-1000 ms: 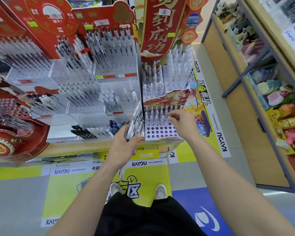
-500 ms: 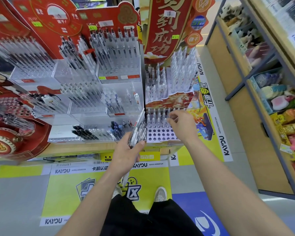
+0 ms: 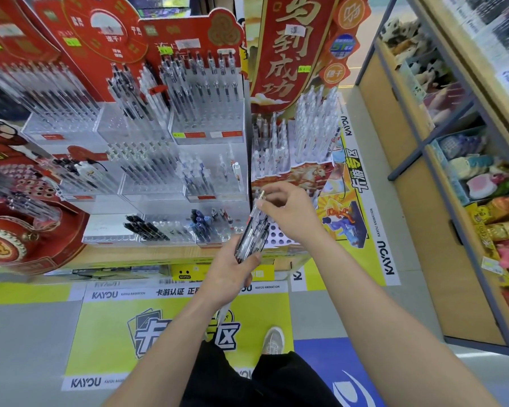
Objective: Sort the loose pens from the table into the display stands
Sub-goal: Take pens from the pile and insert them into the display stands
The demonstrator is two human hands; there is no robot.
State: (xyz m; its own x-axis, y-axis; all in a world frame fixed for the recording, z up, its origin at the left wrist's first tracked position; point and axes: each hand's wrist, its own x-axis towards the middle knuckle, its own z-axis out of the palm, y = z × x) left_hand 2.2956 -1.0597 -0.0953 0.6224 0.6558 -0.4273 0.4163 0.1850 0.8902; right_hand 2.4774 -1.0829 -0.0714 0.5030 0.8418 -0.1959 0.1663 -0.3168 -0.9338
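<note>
My right hand (image 3: 288, 214) is pinching the silvery top end of one pen (image 3: 261, 198) between thumb and fingertips, right at the upper end of the bundle. My left hand (image 3: 232, 270) is wrapping round the lower part of that bundle of pens (image 3: 252, 235), thumb lying across the front, and holding it tilted up toward the display, above the front edge of the tabletop (image 3: 115, 255).

I am judging these pens to be light, stiff and smooth-sided, so they are probably sliding against each other easily. Taking the single one near its top and drawing it out along its own length seems best, with the left hand squeezing just enough to stop the rest fanning out. Their barrels are looking clear, with dark cores showing through.

Just behind my right hand, the white stand (image 3: 276, 237) is showing rows of round holes, the near ones open, while its upper tiers are carrying upright clear pens. Further left, clear stands (image 3: 206, 124) are holding more rows under red signs.
</note>
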